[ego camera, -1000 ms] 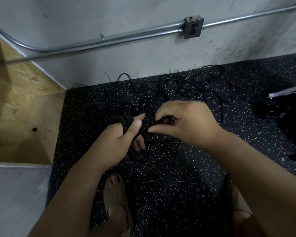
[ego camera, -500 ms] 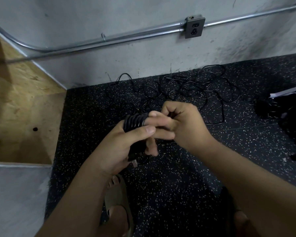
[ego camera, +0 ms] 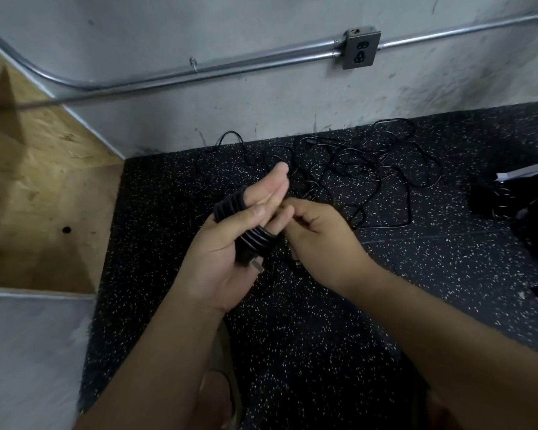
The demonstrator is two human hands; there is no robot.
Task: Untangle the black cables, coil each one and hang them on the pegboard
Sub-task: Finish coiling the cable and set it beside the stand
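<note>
Now the left hand (ego camera: 227, 252) has the coil (ego camera: 230, 203) wound round its straight fingers, with the thumb clamped across it and a plug (ego camera: 257, 265) hanging below. The right hand (ego camera: 320, 240), fingers curled, pinches the coil's strand beside the left fingertips. Beyond both hands, a tangle (ego camera: 354, 169) of cables lies on the floor (ego camera: 323, 336).

head-worn view, looking down, close

Coiled black cable (ego camera: 254, 241); floor cables (ego camera: 359, 169) seemingly tangled
</note>
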